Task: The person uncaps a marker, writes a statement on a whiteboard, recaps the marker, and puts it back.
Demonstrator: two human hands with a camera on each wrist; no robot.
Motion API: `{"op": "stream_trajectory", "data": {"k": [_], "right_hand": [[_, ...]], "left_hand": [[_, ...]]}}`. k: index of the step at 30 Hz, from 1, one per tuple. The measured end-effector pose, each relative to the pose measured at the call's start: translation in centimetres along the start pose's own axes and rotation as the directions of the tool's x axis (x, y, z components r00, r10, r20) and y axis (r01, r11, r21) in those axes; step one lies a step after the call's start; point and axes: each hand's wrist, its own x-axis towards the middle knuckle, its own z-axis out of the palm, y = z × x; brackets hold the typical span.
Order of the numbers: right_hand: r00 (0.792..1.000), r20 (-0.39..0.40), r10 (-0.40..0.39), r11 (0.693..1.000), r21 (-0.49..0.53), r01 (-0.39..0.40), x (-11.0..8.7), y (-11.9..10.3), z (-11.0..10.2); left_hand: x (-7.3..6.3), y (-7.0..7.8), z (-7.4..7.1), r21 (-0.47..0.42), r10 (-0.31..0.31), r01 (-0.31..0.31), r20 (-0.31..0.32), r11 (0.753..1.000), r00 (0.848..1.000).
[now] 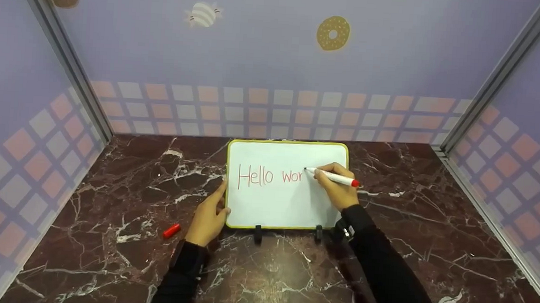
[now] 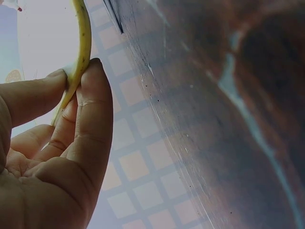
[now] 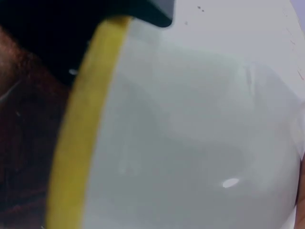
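Note:
A whiteboard (image 1: 271,208) with a yellow rim leans on a stand, bearing the red writing "Hello wor" (image 1: 271,176). My left hand (image 1: 208,219) grips its left edge; in the left wrist view, thumb and fingers pinch the yellow rim (image 2: 85,38). A white marker (image 1: 337,178) with a red end is held by my right hand (image 1: 340,193), its tip at the board just past the "r". The right wrist view shows mostly the blank lower board (image 3: 181,119), with only a sliver of the hand at the right edge.
A red marker cap (image 1: 171,230) lies on the dark marbled table (image 1: 118,264), left of my left hand. Two black stand feet (image 1: 258,234) jut out under the board's lower edge. A patterned wall (image 1: 275,67) rises behind, with side panels left and right.

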Motion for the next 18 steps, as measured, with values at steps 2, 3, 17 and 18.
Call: {"op": "stream_trajectory", "data": {"k": [2,3,17,18], "right_hand": [[1.000,-0.001,-0.002,1.000,-0.012,0.002,-0.02,-0.07,0.00],[1.000,0.000,-0.004,1.000,-0.019,0.004,-0.03,-0.11,0.00],[1.000,0.002,-0.011,0.999,-0.030,0.011,-0.21,-0.03,-0.04],[1.000,0.006,-0.011,1.000,-0.022,0.011,-0.22,0.03,-0.07]], "left_hand": [[0.01,0.01,0.00,-0.002,-0.003,0.003,0.001,1.000,1.000],[0.01,0.02,0.00,-0.003,-0.004,0.004,0.001,1.000,1.000],[0.02,-0.04,0.10,-0.002,-0.006,0.006,-0.001,1.000,1.000],[0.03,-0.02,0.10,0.000,-0.009,0.009,0.001,1.000,1.000]]}}
